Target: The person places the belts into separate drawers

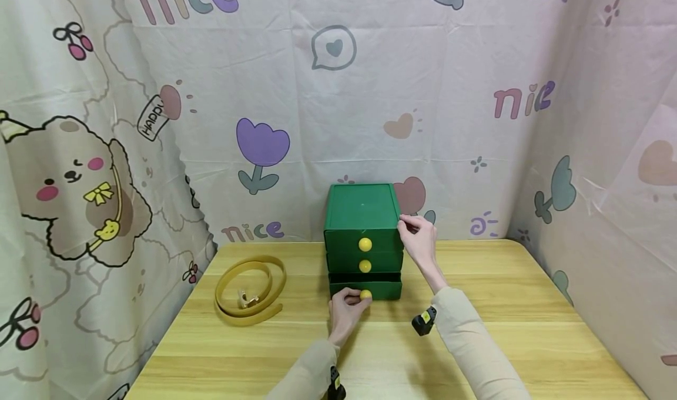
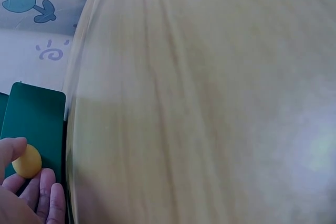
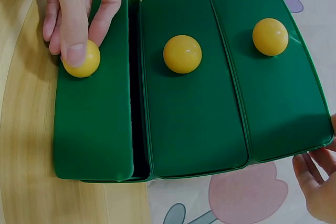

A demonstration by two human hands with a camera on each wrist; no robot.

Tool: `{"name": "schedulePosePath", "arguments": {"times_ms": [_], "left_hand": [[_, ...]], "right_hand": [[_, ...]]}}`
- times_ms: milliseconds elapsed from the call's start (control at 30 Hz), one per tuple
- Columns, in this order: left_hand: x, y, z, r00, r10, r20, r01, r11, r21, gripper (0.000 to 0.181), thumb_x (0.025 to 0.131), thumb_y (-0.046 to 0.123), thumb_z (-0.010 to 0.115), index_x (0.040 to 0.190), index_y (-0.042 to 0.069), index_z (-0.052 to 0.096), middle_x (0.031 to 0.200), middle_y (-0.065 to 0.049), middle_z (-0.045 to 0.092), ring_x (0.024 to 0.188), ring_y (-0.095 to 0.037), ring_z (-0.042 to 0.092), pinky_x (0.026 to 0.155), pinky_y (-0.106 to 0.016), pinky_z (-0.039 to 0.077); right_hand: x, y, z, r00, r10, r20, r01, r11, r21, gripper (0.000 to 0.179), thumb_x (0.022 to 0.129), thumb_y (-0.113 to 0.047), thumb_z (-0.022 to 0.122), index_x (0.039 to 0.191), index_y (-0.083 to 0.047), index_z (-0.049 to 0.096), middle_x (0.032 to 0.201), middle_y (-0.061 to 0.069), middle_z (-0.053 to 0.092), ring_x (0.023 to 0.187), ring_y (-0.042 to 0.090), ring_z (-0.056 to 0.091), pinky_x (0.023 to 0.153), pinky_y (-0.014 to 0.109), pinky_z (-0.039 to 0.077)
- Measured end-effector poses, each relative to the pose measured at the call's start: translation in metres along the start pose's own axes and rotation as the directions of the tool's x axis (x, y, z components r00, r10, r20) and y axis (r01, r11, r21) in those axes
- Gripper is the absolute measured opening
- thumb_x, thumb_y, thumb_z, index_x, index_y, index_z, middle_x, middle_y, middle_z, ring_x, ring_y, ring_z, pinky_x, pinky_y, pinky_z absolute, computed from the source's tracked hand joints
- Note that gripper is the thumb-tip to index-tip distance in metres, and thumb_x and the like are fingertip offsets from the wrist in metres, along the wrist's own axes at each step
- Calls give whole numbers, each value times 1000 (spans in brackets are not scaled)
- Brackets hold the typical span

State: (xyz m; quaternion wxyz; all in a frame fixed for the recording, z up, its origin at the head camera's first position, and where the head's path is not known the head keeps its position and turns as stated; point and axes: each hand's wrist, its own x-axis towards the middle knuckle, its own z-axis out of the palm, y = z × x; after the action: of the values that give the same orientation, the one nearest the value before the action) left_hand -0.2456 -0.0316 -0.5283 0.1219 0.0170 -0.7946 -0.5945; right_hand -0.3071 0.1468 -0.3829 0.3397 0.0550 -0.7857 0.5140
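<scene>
The bottom drawer [image 1: 388,291] sits partly out of the green cabinet [image 1: 363,207]; you seem to be sliding it. Your left hand [image 1: 347,315] pinches its yellow knob [image 1: 365,294]; your right hand [image 1: 419,241] touches the cabinet's upper right edge, grip unclear. Next: probably keep the cabinet steady, drawer straight. The yellow strap [image 1: 256,319] lies left, apart.

High head view facing green drawer box [image 1: 363,206], right wrist close, frontal; left wrist close, mostly desk [image 2: 210,108]; bottom knob [image 3: 89,65] in all.
</scene>
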Motion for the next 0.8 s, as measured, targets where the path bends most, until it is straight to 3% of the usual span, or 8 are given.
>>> {"name": "schedulePosePath", "arguments": {"times_ms": [100,333,800], "left_hand": [[-1,-1,-1,1000,-12,-3,12,1000,24,23,65,31,78,79,16,66,69,4,69,71,-6,62,73,-24,43],[-6,-3,-3,1000,-7,10,7,1000,-2,24,65,28,78,78,13,66,69,0,70,64,-5,62,59,-20,48],[-17,-1,-9,998,-4,65,5,1000,-10,23,66,27,77,81,13,66,72,-1,70,65,-6,64,58,-18,49]], "right_hand": [[1,0,0,1000,0,-4,0,1000,-1,20,79,-14,61,95,-7,71,89,6,68,76,18,64,64,9,47],[1,0,0,1000,-2,-5,2,1000,-1,19,80,-13,62,95,-7,71,88,6,68,75,18,64,63,9,47],[1,0,0,1000,7,4,-7,1000,10,19,80,-13,62,96,-6,71,88,7,67,76,18,64,66,14,50]]}}
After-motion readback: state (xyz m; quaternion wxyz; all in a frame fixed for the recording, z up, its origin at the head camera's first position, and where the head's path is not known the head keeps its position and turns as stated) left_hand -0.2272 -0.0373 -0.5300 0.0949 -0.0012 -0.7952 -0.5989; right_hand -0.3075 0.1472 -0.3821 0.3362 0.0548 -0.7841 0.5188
